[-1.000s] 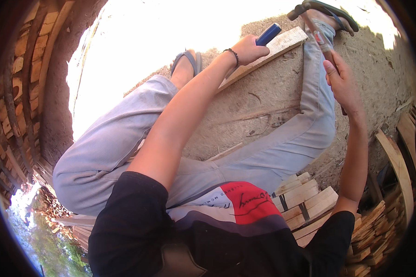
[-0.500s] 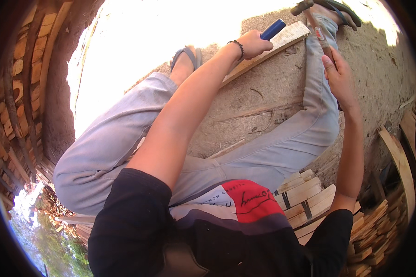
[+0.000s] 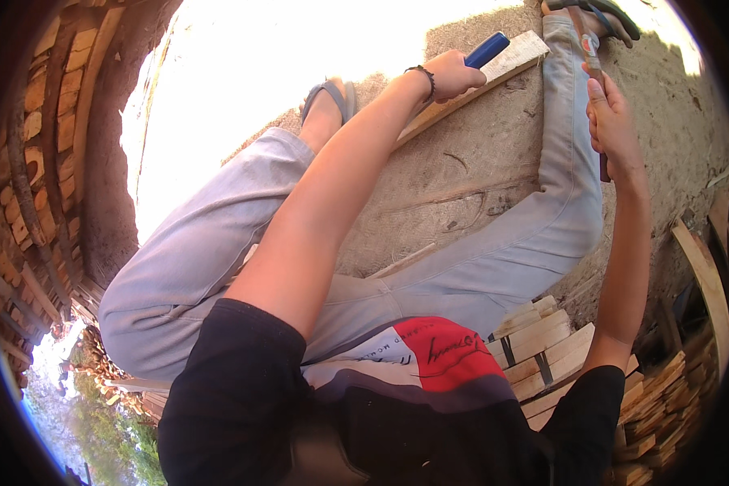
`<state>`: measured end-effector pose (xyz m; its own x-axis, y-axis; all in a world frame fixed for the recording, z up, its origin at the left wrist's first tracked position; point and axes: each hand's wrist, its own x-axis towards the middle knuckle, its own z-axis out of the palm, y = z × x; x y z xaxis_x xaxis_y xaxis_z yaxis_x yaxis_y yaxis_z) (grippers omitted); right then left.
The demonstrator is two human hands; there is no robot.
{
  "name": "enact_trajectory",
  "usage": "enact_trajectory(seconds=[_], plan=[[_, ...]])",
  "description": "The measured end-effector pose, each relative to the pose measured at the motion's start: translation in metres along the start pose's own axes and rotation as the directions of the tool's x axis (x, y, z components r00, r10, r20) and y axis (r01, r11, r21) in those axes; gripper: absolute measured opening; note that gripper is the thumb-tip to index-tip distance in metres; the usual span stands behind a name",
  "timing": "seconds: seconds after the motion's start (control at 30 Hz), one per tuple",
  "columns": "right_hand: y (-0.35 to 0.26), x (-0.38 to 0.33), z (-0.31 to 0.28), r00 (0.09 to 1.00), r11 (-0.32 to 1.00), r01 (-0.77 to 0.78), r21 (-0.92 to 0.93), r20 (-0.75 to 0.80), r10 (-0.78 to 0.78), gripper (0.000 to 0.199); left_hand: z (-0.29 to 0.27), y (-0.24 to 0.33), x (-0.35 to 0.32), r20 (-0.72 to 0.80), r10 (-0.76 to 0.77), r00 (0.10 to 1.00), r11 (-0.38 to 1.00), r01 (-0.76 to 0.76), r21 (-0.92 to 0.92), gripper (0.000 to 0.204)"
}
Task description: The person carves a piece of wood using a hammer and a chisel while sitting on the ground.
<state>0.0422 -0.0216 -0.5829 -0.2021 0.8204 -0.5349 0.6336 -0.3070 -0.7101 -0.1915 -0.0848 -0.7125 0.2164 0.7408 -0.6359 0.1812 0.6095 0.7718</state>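
My left hand [image 3: 452,77], with a dark bracelet at the wrist, is closed around a tool with a blue cylindrical handle [image 3: 488,51]. The tool's far end is hidden, so I cannot tell its kind. Under that hand a pale wooden board [image 3: 523,61] lies slanting across the ground between my feet. In my right hand [image 3: 616,130] is a hammer [image 3: 589,53], gripped by its wooden handle. It is raised beside my right shin, with its head close to the view's upper edge and my right foot. Hammer and blue handle are apart.
Bare ground [image 3: 437,182] lies between my legs, brightly sunlit farther off. Stacked timber [image 3: 36,162] rises at the left. Bundled wooden slats [image 3: 539,340] and loose offcuts [image 3: 664,397] sit at the lower right, near a leaning plank [image 3: 707,292].
My right hand has moved right with the hammer, away from the blue handle. The whole view has shifted slightly; my left hand keeps its grip over the board.
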Motion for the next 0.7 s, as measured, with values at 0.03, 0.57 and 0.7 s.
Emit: enact_trajectory(seconds=[0.03,0.57,0.7], plan=[[0.002,-0.001,0.004,0.996,0.998,0.014,-0.069,0.084,-0.008,0.042,0.002,-0.001,-0.001,-0.006,-0.016,1.0,1.0,0.016,0.012,0.016],[0.015,-0.003,0.001,0.992,0.997,-0.058,0.054,0.119,0.051,0.034,0.001,-0.004,0.013,0.077,-0.049,0.996,0.998,0.047,0.029,0.018],[0.011,-0.001,-0.006,0.991,0.976,-0.105,0.19,0.106,0.086,0.034,0.001,-0.005,0.015,0.089,-0.057,0.994,0.998,0.055,0.029,0.019]])
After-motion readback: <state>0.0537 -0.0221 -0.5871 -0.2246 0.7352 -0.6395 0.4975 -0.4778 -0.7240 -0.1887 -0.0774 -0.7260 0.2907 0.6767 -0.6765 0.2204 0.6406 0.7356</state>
